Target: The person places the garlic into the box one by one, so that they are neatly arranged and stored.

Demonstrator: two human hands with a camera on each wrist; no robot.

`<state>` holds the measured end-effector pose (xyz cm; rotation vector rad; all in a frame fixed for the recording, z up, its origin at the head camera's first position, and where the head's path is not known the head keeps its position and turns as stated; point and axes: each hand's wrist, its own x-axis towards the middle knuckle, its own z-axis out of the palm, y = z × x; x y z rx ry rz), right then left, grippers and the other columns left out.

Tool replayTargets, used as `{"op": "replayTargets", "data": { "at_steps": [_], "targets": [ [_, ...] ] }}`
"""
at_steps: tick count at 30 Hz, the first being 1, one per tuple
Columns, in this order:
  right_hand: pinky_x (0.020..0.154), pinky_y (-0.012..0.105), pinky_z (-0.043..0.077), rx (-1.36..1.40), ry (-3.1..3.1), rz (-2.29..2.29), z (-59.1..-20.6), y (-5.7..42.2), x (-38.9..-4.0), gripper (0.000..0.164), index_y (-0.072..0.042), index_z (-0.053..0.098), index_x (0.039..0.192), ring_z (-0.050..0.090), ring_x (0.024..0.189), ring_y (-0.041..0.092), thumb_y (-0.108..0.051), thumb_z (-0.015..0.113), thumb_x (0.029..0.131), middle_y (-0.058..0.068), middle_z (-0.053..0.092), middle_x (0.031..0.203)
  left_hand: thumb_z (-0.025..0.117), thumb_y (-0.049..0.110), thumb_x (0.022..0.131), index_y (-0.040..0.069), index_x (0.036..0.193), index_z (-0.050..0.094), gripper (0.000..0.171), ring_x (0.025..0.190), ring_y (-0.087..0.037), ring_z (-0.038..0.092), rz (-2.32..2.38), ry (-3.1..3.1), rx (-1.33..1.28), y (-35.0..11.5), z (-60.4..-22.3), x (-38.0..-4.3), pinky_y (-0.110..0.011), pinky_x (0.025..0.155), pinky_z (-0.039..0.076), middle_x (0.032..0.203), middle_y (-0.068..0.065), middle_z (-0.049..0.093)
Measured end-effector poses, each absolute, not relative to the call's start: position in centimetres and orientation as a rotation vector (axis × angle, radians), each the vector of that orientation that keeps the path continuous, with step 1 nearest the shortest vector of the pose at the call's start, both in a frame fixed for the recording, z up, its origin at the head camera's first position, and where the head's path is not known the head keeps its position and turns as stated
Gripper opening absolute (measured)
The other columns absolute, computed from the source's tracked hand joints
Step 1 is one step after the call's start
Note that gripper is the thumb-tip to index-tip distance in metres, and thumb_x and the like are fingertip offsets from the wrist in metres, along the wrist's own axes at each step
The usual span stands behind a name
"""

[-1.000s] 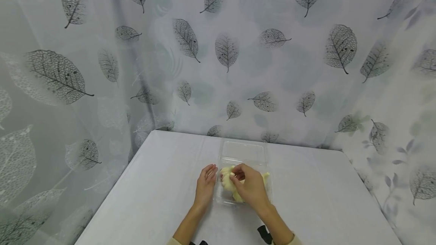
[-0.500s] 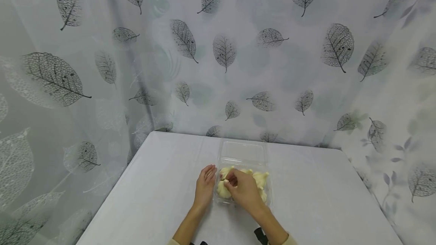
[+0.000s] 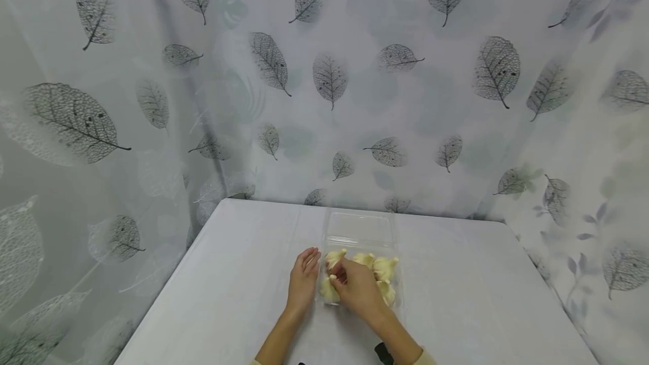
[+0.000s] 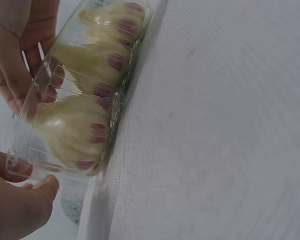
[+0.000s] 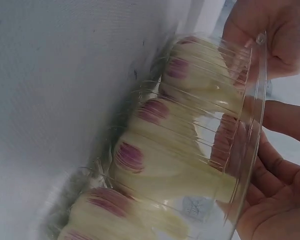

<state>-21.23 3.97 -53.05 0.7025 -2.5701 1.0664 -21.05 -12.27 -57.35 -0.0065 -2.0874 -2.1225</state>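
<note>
A clear plastic clamshell box (image 3: 400, 289) holds several pale garlic bulbs with purple patches. Above its front left part in the head view, my right hand (image 3: 359, 286) pinches the stem of the front left garlic bulb (image 3: 327, 293), which sits down inside the box. Its other fingers hide the middle of the box. My left hand (image 3: 302, 280) lies along the left wall, fingers fairly straight. In the left wrist view, the left hand's thumb (image 4: 46, 194) is at the box's corner beside the same garlic bulb (image 4: 75, 132). Bulb stems point up toward the rim in both wrist views.
The box's hinged lid (image 3: 360, 228) lies folded back behind it. A white-covered table (image 3: 466, 286) spreads out on both sides. Beyond the table's far edge hangs a curtain (image 3: 365, 106) printed with leaves.
My right hand has moved left and down, lowering the garlic bulb into the front left spot. More bulbs in the box now show. The left hand stays beside the box.
</note>
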Motion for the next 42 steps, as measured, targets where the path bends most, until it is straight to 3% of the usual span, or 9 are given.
{"op": "replayTargets", "data": {
  "at_steps": [16,25,31,36,42],
  "targets": [
    [0.066,0.024,0.057,0.645,-2.585,1.041,-53.5,4.1,-21.5,0.016,-0.013,0.072,0.089,0.070,0.075,0.015,-0.010,0.087,0.084,-0.003,0.072,0.082,0.048,0.006,0.110,-0.002,0.155,0.036,0.047,0.148,-0.036,0.043,-2.121,-2.095,0.034,-12.3,-57.4,-20.7,-0.050,0.124,0.034,0.160,-0.021,0.044],
    [0.071,0.029,0.063,0.620,-2.491,1.116,-52.7,4.9,-21.1,0.017,-0.008,0.073,0.095,0.073,0.080,0.021,-0.012,0.087,0.086,0.004,0.074,0.088,0.050,0.007,0.110,-0.003,0.155,0.037,0.047,0.148,-0.037,0.043,-2.121,-2.083,0.007,-12.3,-57.5,-20.9,-0.049,0.125,0.033,0.159,-0.022,0.044],
    [0.078,0.037,0.065,0.544,-2.443,1.171,-52.3,6.7,-21.8,0.017,-0.008,0.074,0.099,0.073,0.086,0.020,-0.012,0.086,0.087,0.003,0.074,0.095,0.049,0.007,0.110,-0.004,0.155,0.035,0.049,0.148,-0.038,0.042,-2.110,-2.090,0.014,-12.6,-57.1,-21.1,-0.047,0.123,0.037,0.160,-0.023,0.042],
    [0.081,0.040,0.064,0.446,-2.401,1.166,-51.7,9.1,-22.6,0.018,-0.009,0.075,0.102,0.071,0.090,0.019,-0.013,0.085,0.089,0.002,0.074,0.098,0.049,0.006,0.108,-0.005,0.156,0.031,0.053,0.150,-0.041,0.037,-2.167,-2.110,0.006,-12.8,-56.6,-21.4,-0.051,0.125,0.033,0.161,-0.025,0.039],
    [0.085,0.047,0.064,0.389,-2.354,1.127,-51.0,12.3,-23.5,0.018,-0.005,0.074,0.105,0.073,0.095,0.028,-0.011,0.083,0.090,0.009,0.074,0.103,0.051,0.003,0.104,-0.009,0.155,0.032,0.056,0.150,-0.044,0.037,-2.142,-2.133,0.016,-12.9,-56.0,-22.3,-0.052,0.124,0.035,0.159,-0.030,0.038]
  ]
}}
